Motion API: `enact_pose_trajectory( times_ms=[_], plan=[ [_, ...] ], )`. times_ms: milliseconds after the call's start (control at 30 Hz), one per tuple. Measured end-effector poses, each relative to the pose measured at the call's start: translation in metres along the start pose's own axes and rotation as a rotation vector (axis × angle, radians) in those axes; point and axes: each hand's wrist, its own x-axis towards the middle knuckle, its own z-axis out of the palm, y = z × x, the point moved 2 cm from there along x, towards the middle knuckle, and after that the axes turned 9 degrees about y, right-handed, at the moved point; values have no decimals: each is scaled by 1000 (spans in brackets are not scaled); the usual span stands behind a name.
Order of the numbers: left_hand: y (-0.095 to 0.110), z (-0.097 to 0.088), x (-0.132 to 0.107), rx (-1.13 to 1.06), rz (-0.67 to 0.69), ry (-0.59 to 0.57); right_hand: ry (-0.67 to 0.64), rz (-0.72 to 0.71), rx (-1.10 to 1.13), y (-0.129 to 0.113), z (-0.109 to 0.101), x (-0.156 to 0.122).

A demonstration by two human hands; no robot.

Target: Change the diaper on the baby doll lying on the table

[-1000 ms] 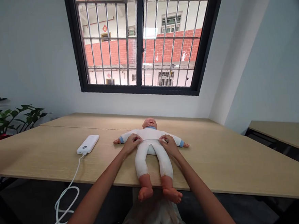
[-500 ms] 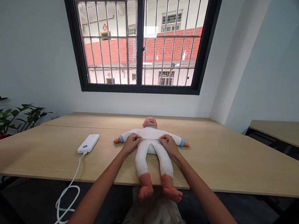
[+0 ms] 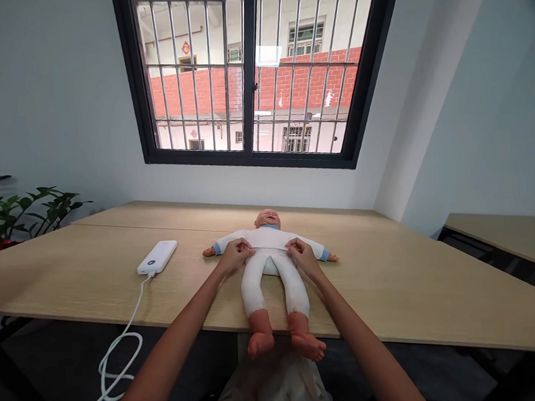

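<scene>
- table: big light-wood one, runs under both grips and way out to either side of them.
- window: barred, dark frame, on the wall straight beyond the grips, well apart from them.
- doll: baby doll in white clothes, flat on its back on the table, right between the two grips. Head points away from them, and the bare feet hang past the near table edge, below the grips.
- plant: leafy, way off to the left of the left grip.
- cable: white, loops down off the near table edge, left of and below the left grip.
- left grip: closed up narrow, pinching the white fabric at the doll's waist.
- right grip: same deal, pinched onto the fabric on the waist's other side.
- power bank: white, flat on the table, near the left grip's left side, not touching, cable plugged in.
</scene>
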Motion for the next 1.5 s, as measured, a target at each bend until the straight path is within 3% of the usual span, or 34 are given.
enact_pose_trajectory(
  times_ms=[167,367,633,900,1033,1167,1333,1500],
  plan=[
    [3,3,-5,30,-39,-146,-209,-77,-83,1,5,-4],
    [-5,1,-4,40,-46,-223,-308,-55,-94,-2,4,-10],
    [-20,2,-2,96,-3,-262,-333,-77,-176,3,3,-10],
    [-12,-3,-10,188,78,-307,-330,-93,-201,-3,-3,-16],
    [-7,-11,-19,213,78,-320,-319,-47,-112,4,-14,-15],
    [-1,-13,-27,237,117,-353,-381,-89,-119,10,-28,-17],
    [1,-8,-28,193,132,-291,-477,-73,-175,14,-35,-21],
    [-2,-8,-27,208,148,-283,-479,-66,-215,12,-33,-23]
  ],
)
